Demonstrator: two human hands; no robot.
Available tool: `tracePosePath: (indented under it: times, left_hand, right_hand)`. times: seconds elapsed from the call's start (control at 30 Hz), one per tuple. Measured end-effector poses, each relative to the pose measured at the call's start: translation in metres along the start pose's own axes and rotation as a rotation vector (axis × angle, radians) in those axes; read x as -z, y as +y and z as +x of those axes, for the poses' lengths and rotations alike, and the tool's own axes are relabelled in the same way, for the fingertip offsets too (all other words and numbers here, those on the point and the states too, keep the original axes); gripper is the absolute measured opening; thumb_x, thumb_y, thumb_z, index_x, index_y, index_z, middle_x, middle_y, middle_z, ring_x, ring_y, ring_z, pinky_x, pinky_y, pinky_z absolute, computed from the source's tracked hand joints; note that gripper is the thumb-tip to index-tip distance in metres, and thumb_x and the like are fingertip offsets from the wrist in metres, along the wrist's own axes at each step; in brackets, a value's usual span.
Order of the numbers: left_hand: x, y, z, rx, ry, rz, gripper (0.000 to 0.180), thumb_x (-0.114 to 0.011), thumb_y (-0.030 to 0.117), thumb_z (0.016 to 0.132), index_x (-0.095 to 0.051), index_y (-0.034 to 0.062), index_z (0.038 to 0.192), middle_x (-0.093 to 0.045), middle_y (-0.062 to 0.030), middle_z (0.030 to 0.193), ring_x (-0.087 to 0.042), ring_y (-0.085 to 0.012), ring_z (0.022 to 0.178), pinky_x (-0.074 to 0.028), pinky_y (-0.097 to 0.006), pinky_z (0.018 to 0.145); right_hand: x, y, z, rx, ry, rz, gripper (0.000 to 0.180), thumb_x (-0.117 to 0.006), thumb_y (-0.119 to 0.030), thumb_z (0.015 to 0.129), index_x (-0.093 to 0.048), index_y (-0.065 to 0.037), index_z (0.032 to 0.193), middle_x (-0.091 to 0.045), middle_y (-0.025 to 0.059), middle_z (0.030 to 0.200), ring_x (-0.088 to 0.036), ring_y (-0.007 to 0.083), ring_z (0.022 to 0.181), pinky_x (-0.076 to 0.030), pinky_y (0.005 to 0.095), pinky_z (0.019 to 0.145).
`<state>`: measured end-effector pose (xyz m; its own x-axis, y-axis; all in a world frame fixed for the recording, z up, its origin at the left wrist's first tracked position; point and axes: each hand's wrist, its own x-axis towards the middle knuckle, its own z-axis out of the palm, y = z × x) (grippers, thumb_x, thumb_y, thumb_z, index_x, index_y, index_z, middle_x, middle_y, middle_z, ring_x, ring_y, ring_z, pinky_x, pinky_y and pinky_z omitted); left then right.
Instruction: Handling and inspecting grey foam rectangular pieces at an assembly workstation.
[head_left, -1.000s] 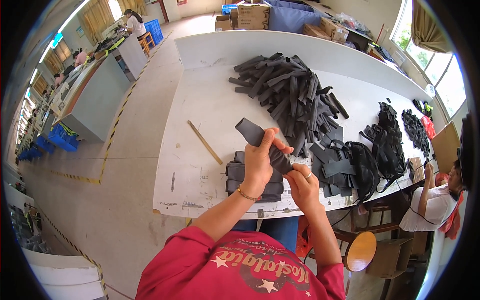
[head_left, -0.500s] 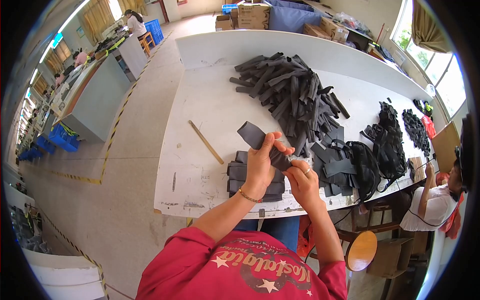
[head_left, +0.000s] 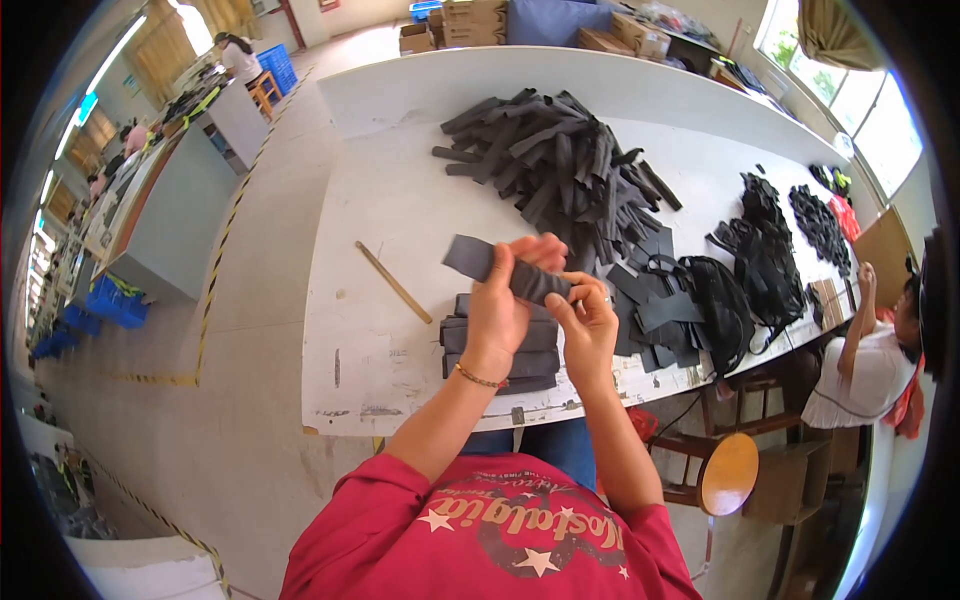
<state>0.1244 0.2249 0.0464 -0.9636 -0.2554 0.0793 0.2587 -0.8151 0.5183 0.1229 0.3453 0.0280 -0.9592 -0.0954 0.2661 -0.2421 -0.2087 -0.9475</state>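
Observation:
A dark grey fabric piece (head_left: 468, 257), folded or tube-like, slants between my two hands above the near part of the table. My left hand (head_left: 497, 312) has it between the thumb and the palm, with the other fingers reaching out behind it. At the lower right end, my right hand (head_left: 590, 328) pinches the fabric between thumb and fingers. Beneath my hands lies a neat stack of similar dark pieces (head_left: 500, 368) near the table's front edge. A large loose heap of dark fabric tubes (head_left: 570, 165) lies beyond my hands.
On the white table (head_left: 350, 300) a narrow wooden stick (head_left: 393, 283) lies at left. Flat dark pieces (head_left: 672, 310) and a black bag (head_left: 717, 315) lie at right. A person in white (head_left: 855, 375) sits at the table's right end, beside a round stool (head_left: 728, 474).
Both hands and the fabric piece have shifted slightly left and up in view. My left fingers have straightened more, and the fabric lies flatter. The whole view has shifted a little.

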Motion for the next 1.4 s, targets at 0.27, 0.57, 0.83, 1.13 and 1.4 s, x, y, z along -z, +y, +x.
tracePosePath:
  times: [0.27,0.57,0.83,1.13,1.4]
  left_hand:
    - [0.012,0.005,0.012,-0.122,-0.123,-0.003,0.036,-0.047,0.032,0.1,-0.057,-0.0007,0.11,-0.062,-0.0214,0.119,-0.057,-0.0358,0.118,-0.041,-0.047,0.108]
    - [0.022,-0.015,0.007,0.075,-0.127,-0.087,0.034,-0.048,0.035,0.1,-0.058,0.0056,0.113,-0.063,-0.0139,0.118,-0.054,-0.0322,0.121,-0.04,-0.05,0.108]
    - [0.037,0.004,-0.005,0.252,0.264,0.105,0.033,-0.06,0.026,0.096,-0.057,-0.003,0.111,-0.065,-0.0105,0.1,-0.065,-0.0248,0.092,-0.056,-0.038,0.083]
    - [0.05,0.002,0.001,0.018,0.196,0.282,0.018,-0.06,0.004,0.092,-0.057,-0.0043,0.108,-0.067,-0.0122,0.094,-0.069,-0.0236,0.085,-0.059,-0.037,0.08]
    - [0.052,-0.01,-0.011,0.224,0.214,0.334,0.018,-0.067,0.016,0.091,-0.063,-0.0009,0.096,-0.067,-0.0076,0.086,-0.066,-0.0174,0.074,-0.058,-0.031,0.071]
  right_hand:
    - [0.031,-0.013,-0.014,-0.219,0.052,0.264,0.037,-0.063,-0.02,0.094,-0.051,0.003,0.121,-0.054,0.0105,0.119,-0.06,0.0149,0.097,-0.053,0.0305,0.077]
    - [0.03,0.003,-0.013,-0.099,0.149,0.049,0.007,-0.065,-0.007,0.091,-0.066,0.0,0.088,-0.065,0.0023,0.082,-0.059,0.0099,0.071,-0.05,0.0245,0.064]
    - [0.061,-0.01,0.006,1.007,-0.173,-0.857,0.033,-0.081,-0.002,0.061,-0.07,-0.007,0.092,-0.066,0.0042,0.095,-0.06,0.0235,0.087,-0.049,0.0329,0.071]
    - [0.056,0.015,-0.004,-0.189,-0.033,0.133,0.044,-0.061,-0.02,0.094,-0.049,0.003,0.13,-0.061,0.0143,0.115,-0.061,0.0151,0.099,-0.052,0.0295,0.079]
    - [0.03,0.026,-0.003,-0.277,0.082,0.27,0.024,-0.067,-0.01,0.09,-0.058,0.004,0.108,-0.066,0.0075,0.084,-0.063,0.0139,0.069,-0.052,0.027,0.066]
